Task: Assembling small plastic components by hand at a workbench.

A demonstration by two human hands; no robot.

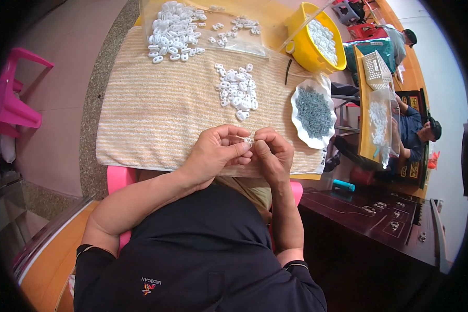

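Note:
Both hands meet over the near edge of a striped beige towel (156, 114). My left hand (216, 151) and my right hand (273, 153) pinch one small white plastic piece (248, 140) between their fingertips. Just beyond them lies a loose heap of the same white pieces (236, 92). A white scalloped dish (299, 127) of small grey-blue metal parts (313, 111) sits to the right of my right hand.
A clear plastic bag (156, 10) with many white pieces (174, 31) lies at the towel's far edge. A yellow bowl (301, 49) of white pieces stands at far right. A pink chair (10, 99) is on the left. Two other people sit at tables on the right.

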